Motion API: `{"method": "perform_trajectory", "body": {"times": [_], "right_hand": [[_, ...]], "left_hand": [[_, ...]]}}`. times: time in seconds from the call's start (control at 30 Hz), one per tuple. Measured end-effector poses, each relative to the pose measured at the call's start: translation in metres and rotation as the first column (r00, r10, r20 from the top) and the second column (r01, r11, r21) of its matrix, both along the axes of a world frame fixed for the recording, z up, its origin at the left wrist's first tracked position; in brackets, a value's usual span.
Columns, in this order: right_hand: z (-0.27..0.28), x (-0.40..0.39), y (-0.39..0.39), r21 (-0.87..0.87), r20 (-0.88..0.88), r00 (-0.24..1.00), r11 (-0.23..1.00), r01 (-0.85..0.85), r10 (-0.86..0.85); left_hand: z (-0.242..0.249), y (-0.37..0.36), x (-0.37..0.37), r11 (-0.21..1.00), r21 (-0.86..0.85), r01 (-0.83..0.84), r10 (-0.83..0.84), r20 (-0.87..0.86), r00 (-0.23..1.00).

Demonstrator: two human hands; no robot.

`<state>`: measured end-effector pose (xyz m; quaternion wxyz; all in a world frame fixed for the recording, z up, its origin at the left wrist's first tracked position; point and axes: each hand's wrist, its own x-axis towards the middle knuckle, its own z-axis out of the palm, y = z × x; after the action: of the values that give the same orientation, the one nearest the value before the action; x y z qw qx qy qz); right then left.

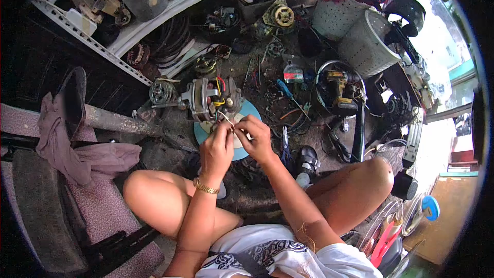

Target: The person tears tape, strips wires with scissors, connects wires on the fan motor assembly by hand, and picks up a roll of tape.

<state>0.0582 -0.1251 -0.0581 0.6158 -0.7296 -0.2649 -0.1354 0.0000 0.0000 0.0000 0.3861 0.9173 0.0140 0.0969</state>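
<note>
An electric motor [201, 98] with a metal housing lies on a round light-blue disc [250, 112] on the ground in front of me. Red, yellow and white wires come out of its right side. My left hand [217, 148] and my right hand [255, 136] meet just below the motor, over the disc. Both are closed in a pinch, fingertips almost touching. Between them runs a thin white wire [225, 117] from the motor, with its end hidden by the fingers.
Right of the disc lie a blue screwdriver [284, 88], pliers [285, 146] and a yellow-black cordless drill [339, 92]. Another motor [280, 16] sits farther back. White perforated tubs [368, 41] stand at the back right. A cloth [67, 144] hangs over a seat at left.
</note>
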Motion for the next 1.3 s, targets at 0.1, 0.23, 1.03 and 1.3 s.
{"method": "perform_trajectory", "body": {"times": [0.1,0.23,1.03,1.3], "right_hand": [[0.004,0.005,-0.038,0.059,-0.215,0.976,0.998,-0.027,0.039],[-0.004,0.096,-0.018,0.058,-0.287,0.903,0.935,0.351,-0.321],[-0.102,0.441,0.166,-0.876,0.364,0.93,0.319,0.363,-0.058],[-0.105,0.441,0.172,-0.896,0.301,0.947,0.306,0.322,-0.113]], "left_hand": [[-0.002,-0.027,-0.017,0.999,0.011,-0.034,0.032,0.164,0.986],[0.017,-0.017,-0.039,0.993,0.116,-0.027,0.014,0.11,0.994],[-0.131,-0.046,-0.067,0.764,-0.63,-0.139,-0.425,-0.654,0.626],[-0.126,-0.047,-0.061,0.771,-0.629,-0.097,-0.441,-0.638,0.631]]}}
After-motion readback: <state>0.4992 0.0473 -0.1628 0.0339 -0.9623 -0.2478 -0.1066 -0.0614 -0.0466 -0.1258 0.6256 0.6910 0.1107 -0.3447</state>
